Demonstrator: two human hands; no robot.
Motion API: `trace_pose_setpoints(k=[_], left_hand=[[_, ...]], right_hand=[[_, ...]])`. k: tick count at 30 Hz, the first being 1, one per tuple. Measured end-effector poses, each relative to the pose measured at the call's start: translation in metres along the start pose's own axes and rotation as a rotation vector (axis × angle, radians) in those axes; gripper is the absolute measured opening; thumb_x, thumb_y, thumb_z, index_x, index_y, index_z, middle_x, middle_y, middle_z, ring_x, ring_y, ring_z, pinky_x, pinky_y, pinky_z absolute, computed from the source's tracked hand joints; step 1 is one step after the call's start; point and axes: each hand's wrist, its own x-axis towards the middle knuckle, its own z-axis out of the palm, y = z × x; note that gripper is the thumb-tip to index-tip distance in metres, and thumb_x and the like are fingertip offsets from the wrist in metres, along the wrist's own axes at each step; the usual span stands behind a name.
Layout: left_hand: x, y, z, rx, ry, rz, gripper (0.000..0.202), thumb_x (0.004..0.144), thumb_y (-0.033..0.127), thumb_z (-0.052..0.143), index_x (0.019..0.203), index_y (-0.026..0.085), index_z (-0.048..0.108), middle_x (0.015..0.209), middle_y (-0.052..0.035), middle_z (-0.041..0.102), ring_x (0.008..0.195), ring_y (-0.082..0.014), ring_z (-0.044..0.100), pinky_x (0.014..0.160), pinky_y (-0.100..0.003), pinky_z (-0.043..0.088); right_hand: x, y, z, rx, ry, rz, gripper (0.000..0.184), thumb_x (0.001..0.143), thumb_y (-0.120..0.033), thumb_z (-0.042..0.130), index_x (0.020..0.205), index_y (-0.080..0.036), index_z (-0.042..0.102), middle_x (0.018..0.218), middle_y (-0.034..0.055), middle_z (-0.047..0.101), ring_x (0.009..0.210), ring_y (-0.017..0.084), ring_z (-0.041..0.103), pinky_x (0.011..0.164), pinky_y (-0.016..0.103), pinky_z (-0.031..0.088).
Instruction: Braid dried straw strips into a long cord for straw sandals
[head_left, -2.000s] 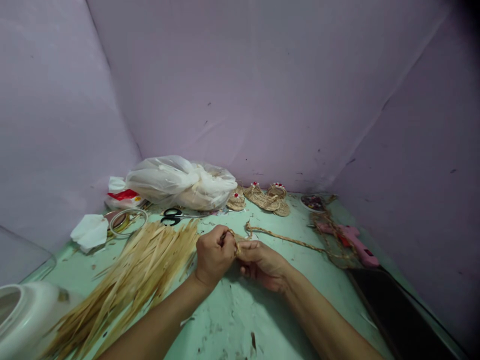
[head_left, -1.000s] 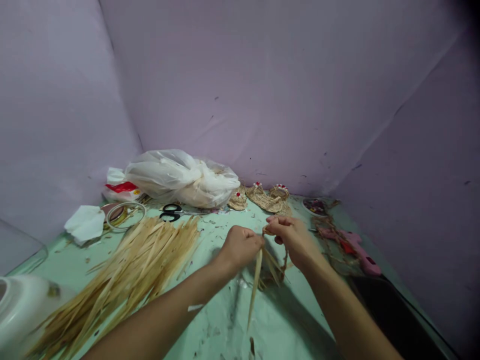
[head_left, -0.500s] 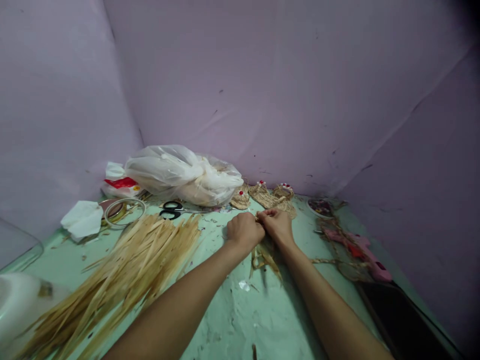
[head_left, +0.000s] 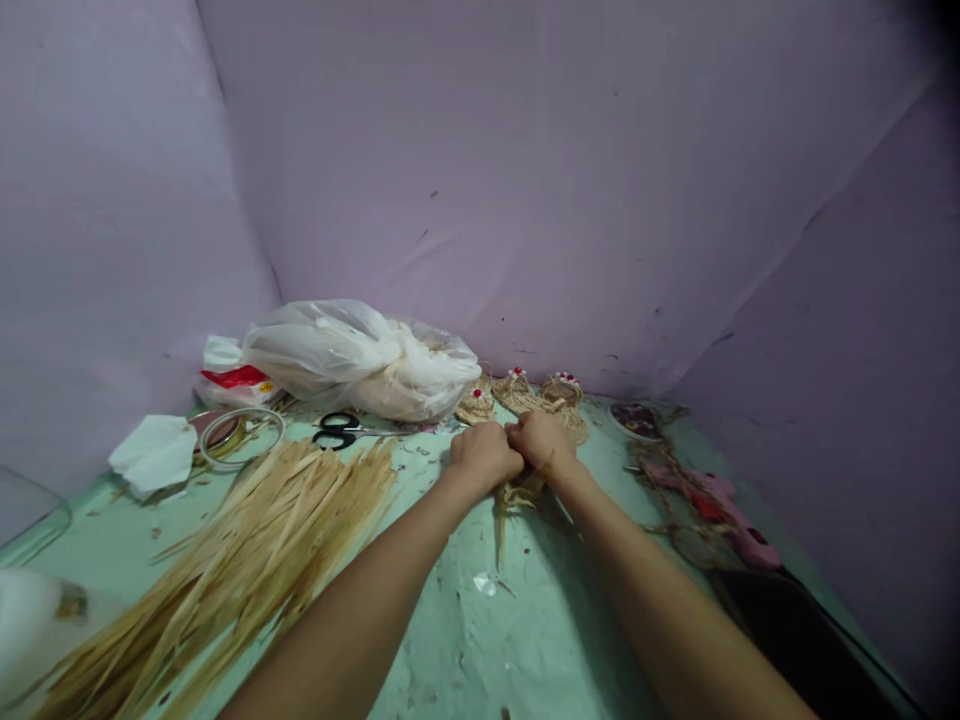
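Note:
Close together over the middle of the table, my left hand (head_left: 485, 455) and my right hand (head_left: 543, 440) are both closed, knuckles up. Dried plant-fibre strips (head_left: 516, 497) show between and below them, loose ends hanging toward me. My fingers hide the part they grip. Just beyond the hands lie woven straw pieces (head_left: 525, 398) with red and white beads. To the left a thick bundle of flat dried fibre strips (head_left: 285, 530) is spread out.
Black-handled scissors (head_left: 339, 430) lie beyond the bundle, near a tied plastic bag (head_left: 360, 355) against the wall. Rolls of tape (head_left: 244, 440) and crumpled white paper (head_left: 154, 455) are at left. A pink glue gun (head_left: 720, 505) and braided cord (head_left: 667, 490) lie right, beside a dark flat object (head_left: 795, 640).
My right hand has turned from a fingertip pinch to a closed fist. The strip ends below the hands have shifted, and the view has moved slightly.

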Motion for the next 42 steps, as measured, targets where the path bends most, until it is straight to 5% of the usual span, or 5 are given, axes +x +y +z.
trace_pose_setpoints(k=[5,19,26,32,42], left_hand=[[-0.003,-0.005,0.006,0.113,0.046,0.146,0.031,0.064,0.028,0.047,0.085,0.015,0.066,0.084,-0.0162,0.065,0.084,-0.0284,0.06,0.066,-0.033,0.044],[0.004,-0.009,0.001,0.132,-0.017,0.173,0.027,0.061,0.027,0.044,0.073,0.016,0.066,0.076,-0.0127,0.065,0.071,-0.0208,0.059,0.055,-0.025,0.037],[0.014,-0.015,-0.002,-0.12,-0.137,0.192,0.014,0.057,0.023,0.048,0.046,0.016,0.049,0.041,0.0019,0.038,0.042,-0.0093,0.035,0.042,-0.022,0.022],[0.001,-0.017,-0.005,-0.335,-0.304,0.16,0.014,0.052,0.013,0.046,0.042,0.017,0.037,0.038,0.006,0.024,0.038,-0.0058,0.021,0.04,-0.022,0.013],[0.0,-0.022,-0.006,-0.307,-0.316,0.186,0.018,0.052,0.012,0.043,0.041,0.017,0.03,0.038,0.0065,0.02,0.038,-0.0052,0.018,0.04,-0.023,0.013]], right_hand=[[-0.025,0.008,0.014,0.046,0.062,0.028,0.041,0.087,-0.032,0.024,0.097,-0.012,0.058,0.088,0.0172,0.065,0.082,0.024,0.061,0.061,0.029,0.038],[-0.09,0.022,0.02,0.031,0.12,-0.162,0.021,0.08,-0.025,0.039,0.078,-0.018,0.059,0.069,0.0086,0.066,0.059,0.016,0.057,0.05,0.025,0.023],[-0.069,0.043,0.003,-0.116,0.152,-0.12,0.021,0.078,-0.029,0.042,0.078,-0.021,0.061,0.07,0.0074,0.066,0.062,0.019,0.059,0.049,0.026,0.02],[-0.041,0.048,-0.001,-0.154,0.137,-0.16,0.022,0.077,-0.029,0.041,0.079,-0.021,0.063,0.075,0.0071,0.067,0.069,0.02,0.06,0.05,0.026,0.023],[-0.08,0.039,0.012,-0.096,0.107,-0.394,0.023,0.08,-0.025,0.039,0.08,-0.018,0.06,0.068,0.0079,0.066,0.059,0.015,0.057,0.05,0.026,0.022]])
